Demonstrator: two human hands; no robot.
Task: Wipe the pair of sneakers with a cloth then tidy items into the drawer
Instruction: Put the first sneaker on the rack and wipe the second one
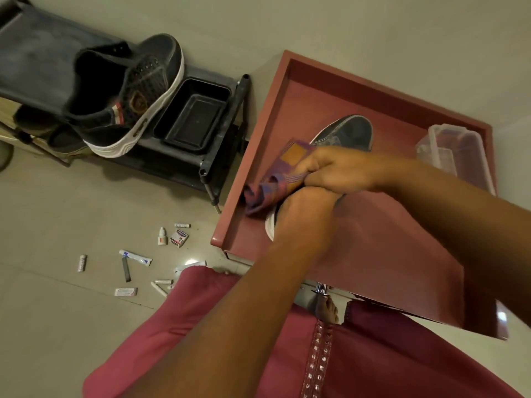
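A dark sneaker (349, 130) with a white sole is held over the open red drawer (290, 81). My left hand (304, 208) grips it at the heel end, and the fingers are mostly hidden. My right hand (336, 169) clutches a purple and orange checked cloth (275, 182) and presses it against the side of the sneaker. The second dark sneaker (123, 93) rests on top of the black shoe rack (221, 145) to the left. Several small tubes, a dropper bottle (162, 236) and a small box (179, 238) lie scattered on the floor.
A clear plastic container (457, 150) stands in the drawer's far right corner. A black tray (195, 116) sits on the rack beside the second sneaker. More shoes show under the rack. My red garment and a bare foot (327, 310) are below the drawer front.
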